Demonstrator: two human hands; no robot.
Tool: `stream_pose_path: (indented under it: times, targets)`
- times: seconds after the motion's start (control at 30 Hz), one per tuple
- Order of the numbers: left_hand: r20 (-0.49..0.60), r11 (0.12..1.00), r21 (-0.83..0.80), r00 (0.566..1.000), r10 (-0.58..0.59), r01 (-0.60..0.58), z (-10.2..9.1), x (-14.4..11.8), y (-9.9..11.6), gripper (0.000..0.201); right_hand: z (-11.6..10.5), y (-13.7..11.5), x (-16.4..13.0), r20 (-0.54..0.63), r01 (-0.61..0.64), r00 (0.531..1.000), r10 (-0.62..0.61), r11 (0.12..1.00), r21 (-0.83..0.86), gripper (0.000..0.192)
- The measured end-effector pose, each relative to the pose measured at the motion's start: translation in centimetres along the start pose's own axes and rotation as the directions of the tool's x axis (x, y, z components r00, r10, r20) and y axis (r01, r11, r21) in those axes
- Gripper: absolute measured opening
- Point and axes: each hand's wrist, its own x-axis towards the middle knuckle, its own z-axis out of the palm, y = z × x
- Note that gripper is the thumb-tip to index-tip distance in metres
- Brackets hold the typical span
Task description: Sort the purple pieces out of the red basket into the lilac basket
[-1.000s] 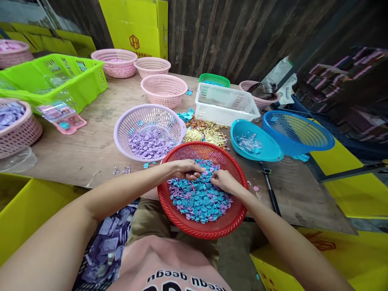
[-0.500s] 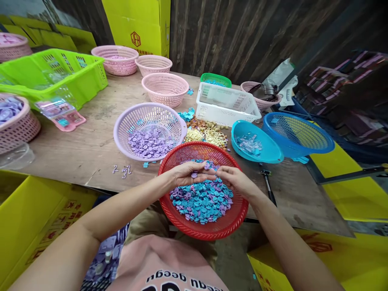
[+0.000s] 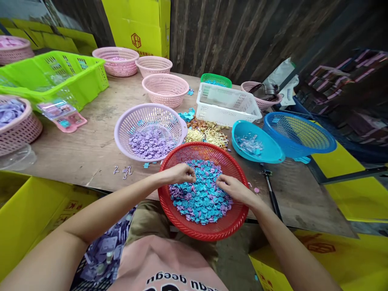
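Observation:
A red basket (image 3: pixel 201 236) rests at the table's front edge, over my lap, filled with small blue and purple swirl-patterned plastic pieces (image 3: pixel 201 198). Over its left side hangs my left hand (image 3: pixel 182 173), fingers curled closed; whatever they hold is hidden. My right hand (image 3: pixel 228 186) is at the right side of the same pile, thumb and fingers pinched together low over the pieces, and I cannot make out anything between them. Just beyond, to the left, stands a lilac basket (image 3: pixel 119 125) with purple pieces (image 3: pixel 151 143) of the same sort.
Behind the red basket lie cream plastic frames (image 3: pixel 215 137) and a white basket (image 3: pixel 209 111). To the right are a turquoise basin (image 3: pixel 273 157), a blue basket (image 3: pixel 298 147) and a black-handled tool (image 3: pixel 273 198). Pink baskets (image 3: pixel 165 91) and a lime crate (image 3: pixel 87 83) stand farther left.
My hands have moved apart; before, they met over the pile with purple pieces in the left fingers. The left hand moved left and closed. The right hand lowered slightly. A pink piece now shows near the tool.

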Motion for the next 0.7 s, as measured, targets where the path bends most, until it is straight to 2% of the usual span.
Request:
stream_pose_path:
  times: [0.03,0.1,0.17,0.2,0.23,0.27,0.33,0.4,0.43,0.5,0.57,0.63,0.7]
  targets:
    - [-0.027,0.98,0.196,0.999,0.024,-0.018,0.4,-0.3,-0.3,0.013,-0.4,0.1,-0.2,0.053,-0.001,0.999,-0.012,0.972,0.237,0.016]
    - [-0.068,0.864,0.503,0.997,0.032,0.007,1.4,-0.9,-0.7,0.013,-0.8,0.1,-0.5,0.168,-0.074,0.985,-0.036,0.791,0.607,0.021]
    - [-0.08,0.726,0.686,0.997,0.011,0.047,2.1,-1.3,-0.8,0.015,-0.8,0.1,-0.6,0.234,-0.151,0.971,-0.051,0.626,0.765,0.028]
    - [-0.086,0.669,0.741,0.996,0.007,0.059,2.3,-1.4,-0.7,0.017,-0.5,0.1,-0.6,0.252,-0.173,0.967,-0.05,0.597,0.783,0.031]
    - [-0.098,0.627,0.776,0.995,0.009,0.071,2.4,-1.4,-0.6,0.018,-0.1,-0.1,-0.5,0.261,-0.184,0.964,-0.04,0.609,0.771,0.032]
    - [-0.12,0.599,0.795,0.993,0.006,0.093,2.2,-1.5,-0.4,0.019,0.4,-0.3,-0.5,0.26,-0.18,0.965,-0.025,0.659,0.73,0.033]
    - [-0.16,0.567,0.811,0.987,-0.024,0.145,1.7,-1.6,0.1,0.019,1.7,-0.9,-0.3,0.202,-0.099,0.979,-0.015,0.835,0.541,0.028]
    - [-0.123,0.542,0.829,0.99,-0.063,0.138,1.2,-1.7,0.5,0.018,3.1,-1.7,-0.1,0.088,0.05,0.994,-0.068,0.98,0.194,0.017]
    - [-0.082,0.531,0.84,0.994,-0.073,0.108,1.2,-1.7,0.5,0.017,3.8,-2.2,0.0,0.047,0.106,0.993,-0.106,0.994,-0.014,0.015]
    - [-0.016,0.518,0.854,0.997,-0.074,0.052,1.5,-1.7,0.5,0.017,5.0,-3.0,0.1,0.028,0.154,0.988,-0.154,0.916,-0.37,0.022]
    - [-0.008,0.517,0.855,0.998,-0.069,0.043,2.1,-1.4,0.2,0.017,5.8,-3.6,0.3,0.055,0.148,0.988,-0.142,0.805,-0.575,0.028]
    - [-0.016,0.524,0.85,0.997,-0.075,0.053,2.6,-1.1,0.0,0.014,6.3,-3.8,0.4,0.078,0.138,0.99,-0.116,0.74,-0.658,0.029]
    - [-0.011,0.524,0.85,0.997,-0.082,0.052,2.8,-0.8,-0.2,0.012,6.3,-3.7,0.6,0.079,0.126,0.992,-0.098,0.729,-0.673,0.027]
